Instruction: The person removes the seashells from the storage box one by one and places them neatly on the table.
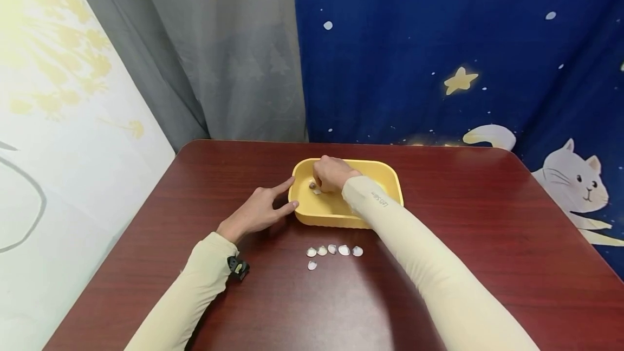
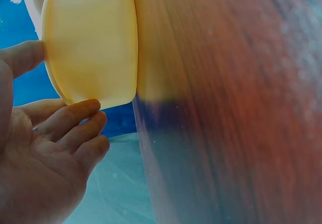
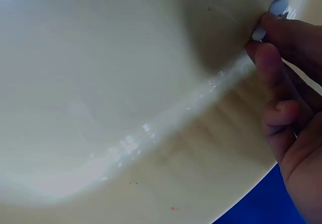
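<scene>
My right hand [image 1: 334, 173] reaches down into a yellow plastic basin [image 1: 322, 220]. In the right wrist view, its thumb and index finger pinch a small pale seashell [image 3: 258, 33] close to the basin's inner wall. Another shell [image 3: 278, 5] lies just beyond those fingertips. The head view shows small shells [image 1: 317, 192] on the basin floor beside the right hand. Against the basin's left end rests my left hand [image 1: 257, 210], fingers extended, thumb and index fingertips at the rim. From the left wrist view, its other fingers lie loosely bent near the basin's corner.
In front of the basin, several white shells [image 1: 332, 249] lie in a row on the dark red wooden table [image 1: 468, 253]. A single shell [image 1: 312, 265] sits below the row's left end. A blue curtain [image 1: 390, 58] and a grey curtain [image 1: 234, 58] hang behind the table.
</scene>
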A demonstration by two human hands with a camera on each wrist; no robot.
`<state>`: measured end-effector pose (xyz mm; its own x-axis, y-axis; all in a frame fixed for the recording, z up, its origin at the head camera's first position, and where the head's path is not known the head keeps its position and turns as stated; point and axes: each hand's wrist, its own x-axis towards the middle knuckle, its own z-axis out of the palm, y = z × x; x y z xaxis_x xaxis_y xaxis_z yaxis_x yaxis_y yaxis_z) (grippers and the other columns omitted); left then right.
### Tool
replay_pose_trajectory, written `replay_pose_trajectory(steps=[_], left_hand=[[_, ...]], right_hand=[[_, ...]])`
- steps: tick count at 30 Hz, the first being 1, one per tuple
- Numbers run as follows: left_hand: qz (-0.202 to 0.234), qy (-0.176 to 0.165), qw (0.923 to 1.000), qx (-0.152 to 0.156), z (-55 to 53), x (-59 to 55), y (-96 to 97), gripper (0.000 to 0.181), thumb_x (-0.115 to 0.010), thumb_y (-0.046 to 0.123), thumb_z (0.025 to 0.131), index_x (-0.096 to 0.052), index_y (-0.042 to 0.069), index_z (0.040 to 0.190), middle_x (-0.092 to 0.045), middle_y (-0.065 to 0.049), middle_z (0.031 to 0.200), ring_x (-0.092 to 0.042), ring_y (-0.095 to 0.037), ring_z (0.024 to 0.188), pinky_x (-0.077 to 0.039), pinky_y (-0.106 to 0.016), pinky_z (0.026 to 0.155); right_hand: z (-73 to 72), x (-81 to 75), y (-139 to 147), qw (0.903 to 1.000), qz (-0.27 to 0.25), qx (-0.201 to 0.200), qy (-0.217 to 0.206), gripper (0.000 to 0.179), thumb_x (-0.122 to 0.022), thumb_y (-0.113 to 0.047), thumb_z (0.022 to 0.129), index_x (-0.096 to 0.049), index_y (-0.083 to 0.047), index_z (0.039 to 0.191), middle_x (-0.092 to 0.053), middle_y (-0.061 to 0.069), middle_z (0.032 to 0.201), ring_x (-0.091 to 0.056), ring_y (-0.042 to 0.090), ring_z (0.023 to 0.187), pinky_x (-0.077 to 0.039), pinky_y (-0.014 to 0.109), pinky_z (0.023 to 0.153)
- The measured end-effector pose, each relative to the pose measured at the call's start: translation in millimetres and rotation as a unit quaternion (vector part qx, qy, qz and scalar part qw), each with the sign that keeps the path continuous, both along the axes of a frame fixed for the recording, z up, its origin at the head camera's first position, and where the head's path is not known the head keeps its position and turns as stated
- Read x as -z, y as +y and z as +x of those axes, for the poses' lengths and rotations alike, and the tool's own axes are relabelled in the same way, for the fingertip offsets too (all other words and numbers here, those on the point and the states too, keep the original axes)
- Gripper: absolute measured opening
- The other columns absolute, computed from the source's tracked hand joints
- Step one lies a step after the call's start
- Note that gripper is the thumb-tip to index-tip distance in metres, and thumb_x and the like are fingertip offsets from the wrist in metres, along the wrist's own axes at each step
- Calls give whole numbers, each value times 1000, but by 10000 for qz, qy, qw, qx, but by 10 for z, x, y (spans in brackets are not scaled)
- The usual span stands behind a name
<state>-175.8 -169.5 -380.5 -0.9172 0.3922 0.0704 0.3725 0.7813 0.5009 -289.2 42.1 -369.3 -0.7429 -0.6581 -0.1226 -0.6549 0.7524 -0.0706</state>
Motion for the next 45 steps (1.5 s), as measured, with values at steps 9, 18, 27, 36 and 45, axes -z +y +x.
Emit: replay_pose_trajectory(steps=[9, 18, 27, 36, 45], left_hand=[[42, -84, 10000, -33, 9, -9, -15, 72, -56, 52, 99, -34, 19, 158, -67, -19, 131, -62, -22, 112, -49, -47, 108], [33, -37, 10000, -6, -8, -19, 3, 72, -57, 51, 98, -34, 20, 158, -71, -13, 95, -62, -23, 107, -49, -46, 107], [-14, -70, 10000, -60, 2, -1, 1, 72, -57, 51, 98, -33, 20, 158, -66, -8, 81, -62, -22, 99, -51, -42, 102], [-56, -101, 9999, -83, -3, -35, 15, 72, -58, 51, 98, -33, 21, 158, -60, -2, 73, -60, -21, 95, -50, -40, 98], [-76, -242, 9996, -110, 19, -25, 9, 73, -56, 52, 99, -30, 23, 159, -56, -3, 68, -53, -15, 70, -47, -35, 88]], right_hand=[[5, -32, 1, 9997, 229, -62, 19, 14, -75, -10, 85, -75, -18, 74, -70, -2, 81, -61, 14, 74, -54, 26, 67], [84, -38, 2, 9918, 902, -582, 695, 11, -68, -15, 94, -73, -13, 84, -74, 4, 90, -64, 16, 78, -60, 35, 79], [162, -73, 63, 9891, 995, -666, 862, 5, -71, -12, 90, -72, -8, 88, -75, 9, 97, -69, 20, 82, -62, 41, 79], [145, -57, 83, 9911, 843, -638, 805, 19, -64, -22, 98, -73, -8, 90, -74, 10, 93, -66, 18, 78, -61, 39, 75], [68, -3, 163, 9949, 616, -411, 681, 18, -63, -8, 92, -69, -13, 75, -72, 5, 84, -64, 17, 73, -59, 38, 72]])
